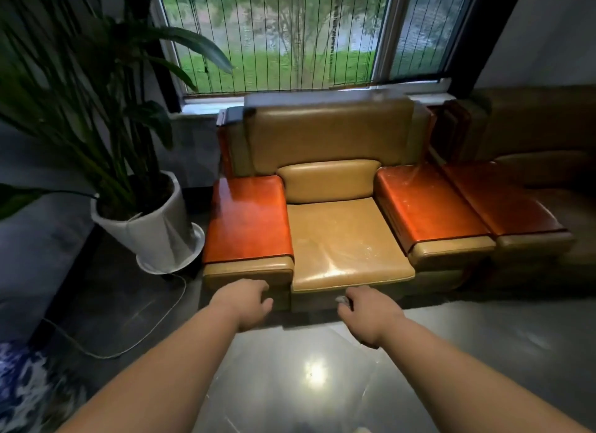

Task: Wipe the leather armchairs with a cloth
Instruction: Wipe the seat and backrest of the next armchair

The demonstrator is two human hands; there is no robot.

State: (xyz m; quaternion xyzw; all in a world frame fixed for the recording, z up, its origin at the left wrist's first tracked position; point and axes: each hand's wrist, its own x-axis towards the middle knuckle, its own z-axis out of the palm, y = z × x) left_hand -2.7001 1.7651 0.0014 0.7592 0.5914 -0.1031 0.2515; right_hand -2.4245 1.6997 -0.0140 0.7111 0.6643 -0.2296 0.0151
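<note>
Head view shows the wiping barely begun: the right hand (367,313) grips what looks like a small cloth (342,300) below the armchair (348,239) seat edge, the left hand (248,300) rests loosely curled and empty beside it, so next the cloth must rise onto the seat ahead.

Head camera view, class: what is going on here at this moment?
A person stands in front of a tan leather armchair with glossy orange wooden armrests, both arms stretched toward its front edge. The right hand grips a small bit of grey cloth just below the seat cushion. The left hand reaches with curled fingers toward the front of the left armrest; it appears to hold nothing. A potted plant stands beside the chair.
</note>
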